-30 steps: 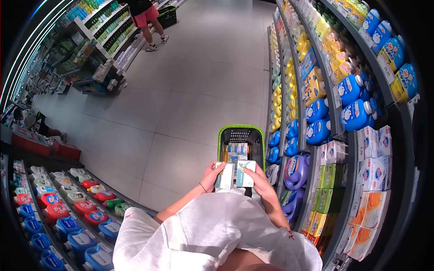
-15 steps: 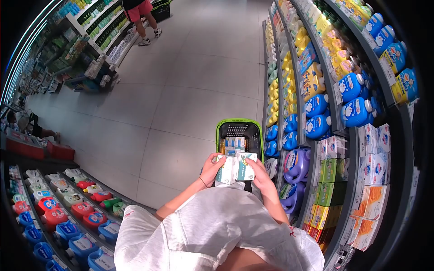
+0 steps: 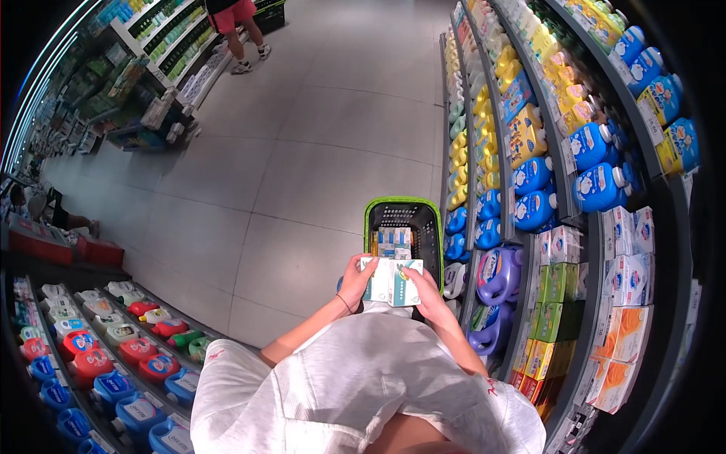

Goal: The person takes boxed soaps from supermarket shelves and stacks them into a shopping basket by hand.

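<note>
My left hand (image 3: 353, 284) is closed on a small white-and-teal box (image 3: 380, 283), thumb on its upper edge. My right hand (image 3: 430, 293) grips a similar white-and-teal box (image 3: 405, 287) by its right side. Both boxes are side by side in front of my body, their inner edges touching. The print on them is too small to read. Just beyond the boxes stands a black shopping basket (image 3: 367, 219) with a green rim. Inside it lie several small blue-and-white packages (image 3: 395, 240), and something orange shows at their left.
Shelves of blue detergent bottles (image 3: 597, 187), purple jugs (image 3: 497, 276) and stacked boxes (image 3: 556, 321) rise close on my right. A low shelf of red and blue bottles (image 3: 137, 409) is at my left. Grey tiled floor (image 3: 302, 181) runs ahead, where a person in pink shorts (image 3: 234, 15) stands.
The two boxes have come together, closing the small gap between them, with the right box shifting slightly left and down. The basket's contents look the same.
</note>
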### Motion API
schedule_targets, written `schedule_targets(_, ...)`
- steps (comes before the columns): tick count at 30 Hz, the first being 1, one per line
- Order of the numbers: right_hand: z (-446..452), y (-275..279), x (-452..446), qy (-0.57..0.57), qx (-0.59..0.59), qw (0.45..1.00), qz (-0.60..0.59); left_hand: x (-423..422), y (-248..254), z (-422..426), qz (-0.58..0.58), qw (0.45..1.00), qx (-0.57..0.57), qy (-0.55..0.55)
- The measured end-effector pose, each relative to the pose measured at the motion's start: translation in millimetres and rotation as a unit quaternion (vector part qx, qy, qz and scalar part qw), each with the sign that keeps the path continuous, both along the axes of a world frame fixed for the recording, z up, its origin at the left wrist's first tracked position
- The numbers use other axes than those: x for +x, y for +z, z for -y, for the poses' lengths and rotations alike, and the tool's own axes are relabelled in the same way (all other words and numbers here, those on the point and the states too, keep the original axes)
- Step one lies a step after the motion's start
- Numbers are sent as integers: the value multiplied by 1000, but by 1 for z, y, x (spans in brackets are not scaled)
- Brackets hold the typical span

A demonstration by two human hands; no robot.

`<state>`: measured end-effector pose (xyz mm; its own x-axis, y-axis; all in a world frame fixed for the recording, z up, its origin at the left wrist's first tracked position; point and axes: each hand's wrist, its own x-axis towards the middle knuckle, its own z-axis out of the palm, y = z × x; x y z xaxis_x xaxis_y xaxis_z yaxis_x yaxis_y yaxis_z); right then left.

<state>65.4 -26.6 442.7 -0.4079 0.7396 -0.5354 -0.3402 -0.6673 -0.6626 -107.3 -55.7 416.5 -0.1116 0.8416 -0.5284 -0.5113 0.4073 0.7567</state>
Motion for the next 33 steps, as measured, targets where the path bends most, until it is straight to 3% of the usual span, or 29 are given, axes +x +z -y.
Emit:
schedule_targets(18, 20, -11, -27, -3, 8, 1000, 15, -17, -10, 2, -103, 988, -46, -103)
schedule_targets(24, 19, 3, -38, -30, 21, 998, 50, -28, -16, -3, -4, 981, -74, -177)
schedule_targets(28, 25, -1, -42, -77, 53, 990, 106, -26, -12, -5, -42, 956, -43, -288)
schedule_targets(33, 41, -8, -42, -113, 33, 986, 114, -22, -5, 0, -20, 961, 4, -277)
